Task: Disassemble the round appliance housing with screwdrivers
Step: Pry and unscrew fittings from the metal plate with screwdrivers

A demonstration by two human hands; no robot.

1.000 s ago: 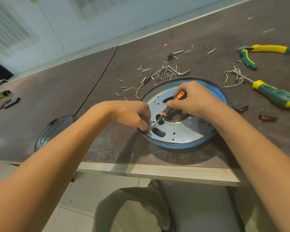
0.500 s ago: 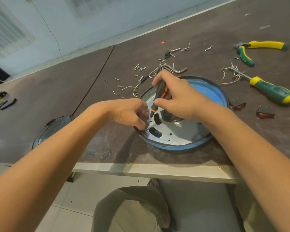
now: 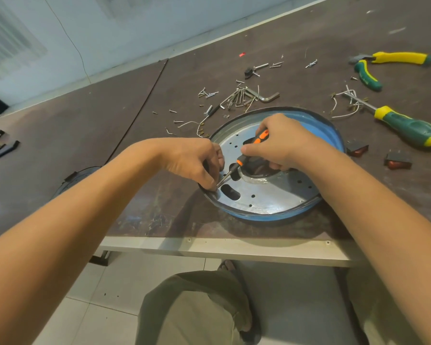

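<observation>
Round appliance housing (image 3: pixel 279 195) mid-disassembly: right hand (image 3: pixel 281 143) grips an orange-black screwdriver (image 3: pixel 256 141), left hand (image 3: pixel 194 160) pinches its tip at the housing's left rim; next, likely, turning a rim screw out.

Seen from the wearer's own head: two bare forearms (image 3: pixel 85 220) reach forward, ending in a bare left hand (image 3: pixel 192 161) and a bare right hand (image 3: pixel 284 143). Lower down, loose olive-khaki trousers (image 3: pixel 192 312) cover the legs, with a dark sandal (image 3: pixel 249 337) on one foot
</observation>
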